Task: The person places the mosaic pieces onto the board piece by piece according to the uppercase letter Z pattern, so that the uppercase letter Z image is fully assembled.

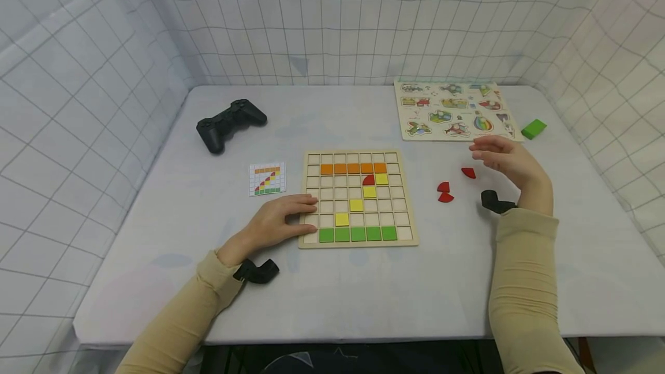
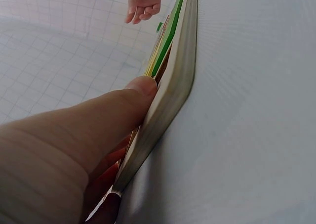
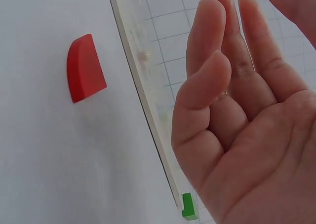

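Note:
My left hand (image 1: 275, 223) rests on the left edge of a wooden grid board (image 1: 411, 212), thumb and fingers over its rim. In the left wrist view the thumb (image 2: 123, 103) lies along the board's edge. On the board are a row of orange tiles (image 1: 352, 168), a row of green tiles (image 1: 358, 234), a diagonal of yellow tiles (image 1: 355, 205) and one red quarter-circle piece (image 1: 368, 180). My right hand (image 1: 511, 163) hovers at the right with fingers loosely bent, holding nothing. Near it lies a loose red quarter-circle piece (image 3: 86, 68).
Two more red quarter-circle pieces (image 1: 444, 197) lie right of the board. A pattern card (image 1: 267, 178) lies to its left, with a black game controller (image 1: 231, 124) behind. At the back right are a picture puzzle board (image 1: 441, 134) and a green block (image 1: 533, 128).

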`<state>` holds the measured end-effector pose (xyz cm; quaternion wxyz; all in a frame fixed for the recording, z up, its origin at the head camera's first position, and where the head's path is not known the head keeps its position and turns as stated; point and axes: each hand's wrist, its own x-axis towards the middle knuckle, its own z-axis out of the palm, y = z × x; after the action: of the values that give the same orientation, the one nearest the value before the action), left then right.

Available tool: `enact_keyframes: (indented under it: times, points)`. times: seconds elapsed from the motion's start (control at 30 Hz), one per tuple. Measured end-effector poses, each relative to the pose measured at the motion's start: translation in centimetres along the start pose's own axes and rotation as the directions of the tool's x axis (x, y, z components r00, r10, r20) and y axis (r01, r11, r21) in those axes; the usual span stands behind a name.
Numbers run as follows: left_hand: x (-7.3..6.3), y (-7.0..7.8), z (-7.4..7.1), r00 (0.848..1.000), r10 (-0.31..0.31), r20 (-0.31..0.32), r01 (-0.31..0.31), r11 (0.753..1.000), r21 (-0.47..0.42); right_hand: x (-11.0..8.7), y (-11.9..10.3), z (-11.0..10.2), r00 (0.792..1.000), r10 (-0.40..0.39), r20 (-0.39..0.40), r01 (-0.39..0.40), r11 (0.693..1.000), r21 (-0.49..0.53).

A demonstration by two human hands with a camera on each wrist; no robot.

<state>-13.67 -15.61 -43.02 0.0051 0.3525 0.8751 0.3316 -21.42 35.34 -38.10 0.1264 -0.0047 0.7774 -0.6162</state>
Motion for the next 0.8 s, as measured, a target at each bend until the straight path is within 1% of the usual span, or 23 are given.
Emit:
enact_keyframes:
  times: [0.13, 0.27, 0.4, 0.67, 0.8]
  points:
    - [0.0, 0.0, 0.0, 1.0, 0.005, -0.003, -0.005, 1.0, 0.001, 0.2, 0.5, -0.2, 0.999, 0.047, -0.002, -0.047, 0.998, 0.032]
    - [0.0, 0.1, 0.0, 1.0, 0.016, -0.006, -0.016, 1.0, 0.007, 0.3, 1.0, -0.2, 0.996, 0.087, -0.004, -0.087, 0.996, 0.022]
    - [0.0, 0.1, 0.0, 1.0, 0.01, -0.003, -0.01, 1.0, 0.006, 0.3, 1.4, -0.3, 0.994, 0.106, -0.005, -0.106, 0.994, 0.006]
    - [0.1, 0.2, -0.1, 1.0, 0.003, 0.004, -0.003, 1.0, 0.007, 0.5, 2.0, -0.4, 0.987, 0.159, 0.0, -0.158, 0.981, -0.111]
    - [0.0, 0.2, -0.1, 1.0, 0.002, 0.003, -0.002, 1.0, 0.007, 0.6, 2.2, -0.4, 0.985, 0.173, 0.004, -0.171, 0.973, -0.154]
